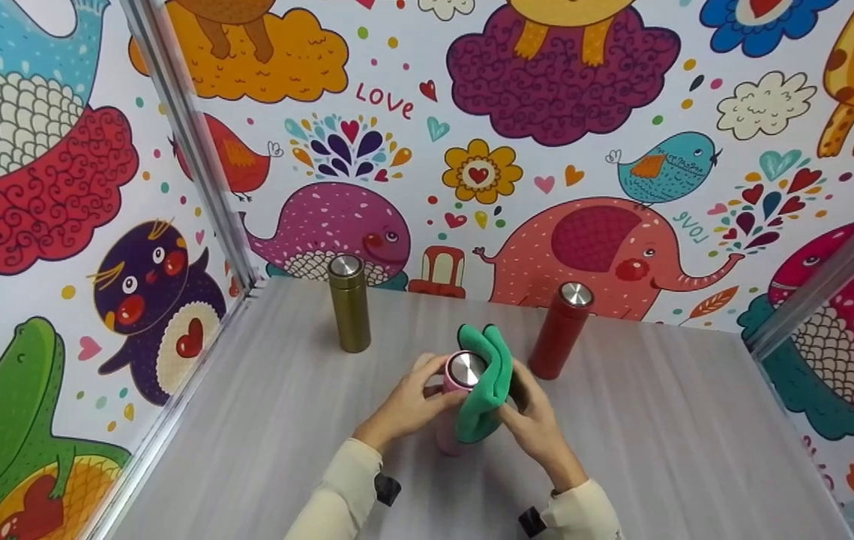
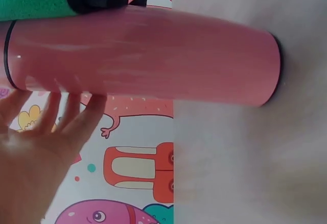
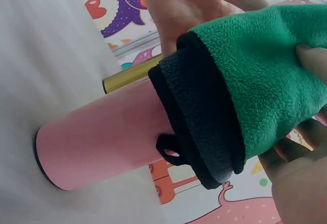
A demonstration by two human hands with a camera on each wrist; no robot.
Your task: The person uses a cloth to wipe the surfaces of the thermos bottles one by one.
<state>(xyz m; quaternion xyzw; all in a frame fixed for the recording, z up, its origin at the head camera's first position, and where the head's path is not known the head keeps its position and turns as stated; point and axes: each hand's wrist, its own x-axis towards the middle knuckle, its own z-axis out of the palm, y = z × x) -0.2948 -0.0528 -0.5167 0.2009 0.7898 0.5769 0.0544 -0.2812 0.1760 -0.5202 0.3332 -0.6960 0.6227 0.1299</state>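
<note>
A pink thermos bottle (image 2: 153,55) with a shiny steel cap (image 1: 467,367) stands on the table in front of me. My left hand (image 1: 413,399) grips its upper part from the left, fingers behind the body. My right hand (image 1: 535,420) holds a folded cloth (image 3: 265,81), green outside with dark grey inside and black edging, against the bottle's right side. In the right wrist view the cloth wraps over the bottle's upper part, its small black loop (image 3: 171,150) hanging at the edge. The bottle's lower part is bare.
An olive-gold thermos bottle (image 1: 350,304) stands at the back left of the grey table (image 1: 262,420). A red thermos bottle (image 1: 561,330) stands at the back right, close beyond my right hand. Walls with cartoon prints (image 1: 389,150) enclose the back and sides.
</note>
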